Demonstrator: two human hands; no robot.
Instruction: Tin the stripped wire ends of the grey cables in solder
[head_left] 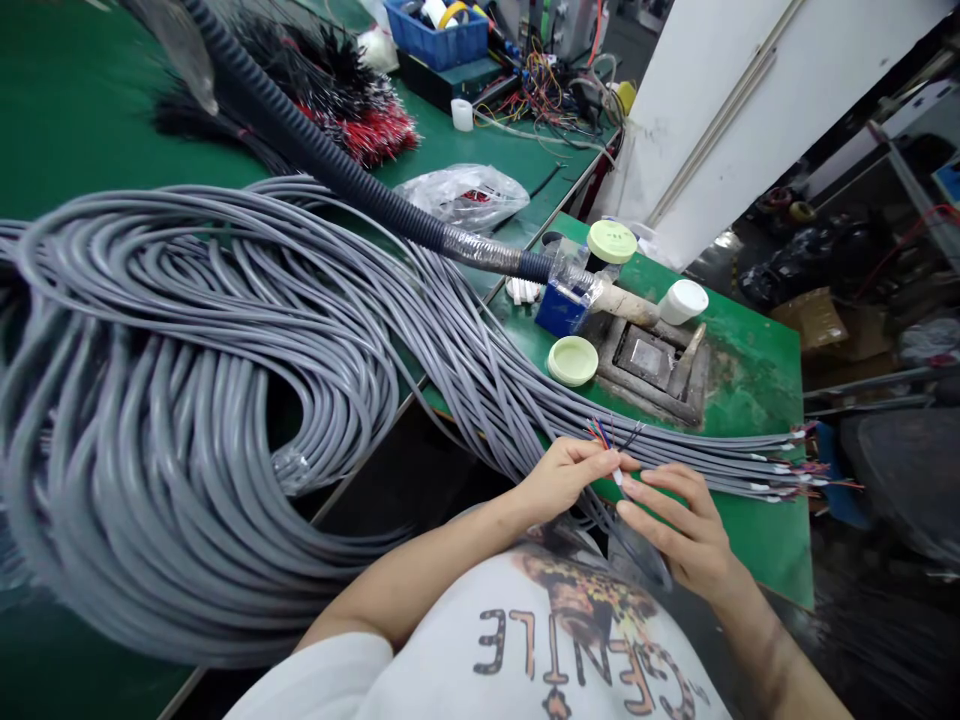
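My left hand [568,478] is closed in a pinch on the end of a grey cable [658,568]. Thin coloured wires [600,432] fan out above its fingertips. A small white band [618,477] wraps the cable just below those wires. From the other side my right hand [684,530] reaches in, thumb and index finger at the cable by the band, its other fingers held apart. Behind both hands runs a thick bundle of grey cables [480,390], whose stripped ends [806,465] lie at the right edge of the green bench.
A solder pot [649,360] in a stained frame sits behind the bundle, under a ribbed black hose [337,165]. Near it stand a pale green lid [572,360], a white cup [683,300] and a blue box [561,308]. Coiled cables [150,430] fill the left.
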